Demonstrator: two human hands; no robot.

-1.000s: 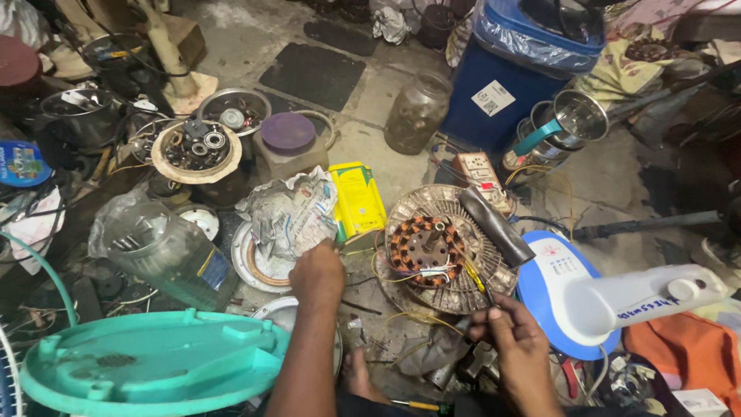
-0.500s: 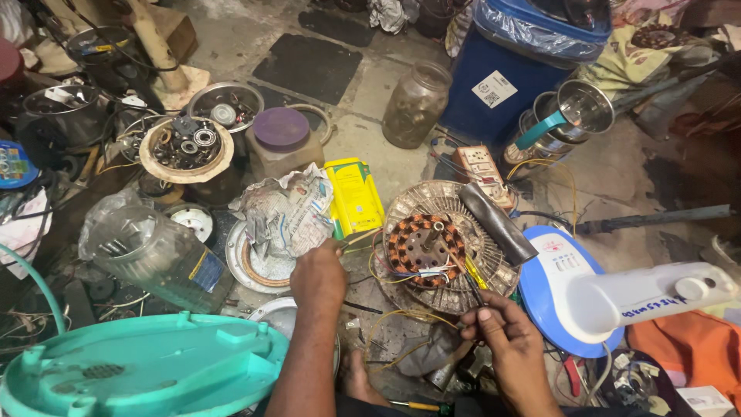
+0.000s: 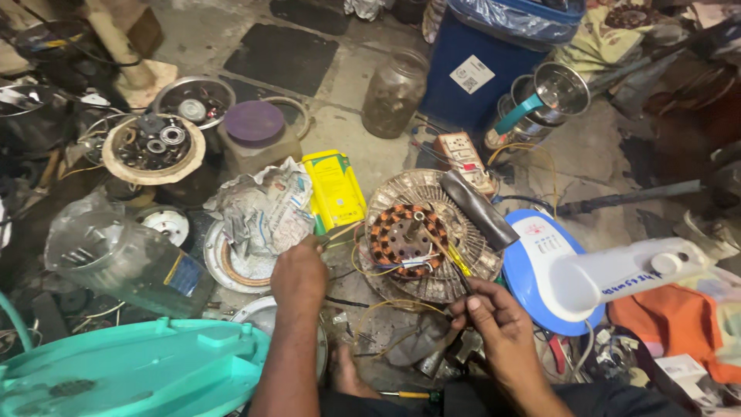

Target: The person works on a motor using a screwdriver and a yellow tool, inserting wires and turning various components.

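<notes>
A round fan motor [image 3: 409,241] with orange copper windings and a ribbed metal rim lies on the floor in the head view. My left hand [image 3: 299,274] is closed just left of it, gripping thin wires that run to the motor. My right hand [image 3: 494,324] sits below the motor's right edge, pinching a slim yellow-handled tool [image 3: 451,259] whose tip reaches toward the motor's hub. A dark flat bar [image 3: 478,207] rests across the motor's upper right rim.
A blue-and-white fan base [image 3: 571,270] lies at the right, a teal plastic cover [image 3: 131,374] at the lower left. Crumpled newspaper [image 3: 262,205], a yellow box [image 3: 333,189], a glass jar [image 3: 395,93], a blue bin [image 3: 494,54], a clear plastic bottle [image 3: 116,255] and metal parts crowd the floor.
My right hand has shifted slightly and keeps the tool at the motor. My left hand stays by the motor's left edge. The camera has tilted a little.
</notes>
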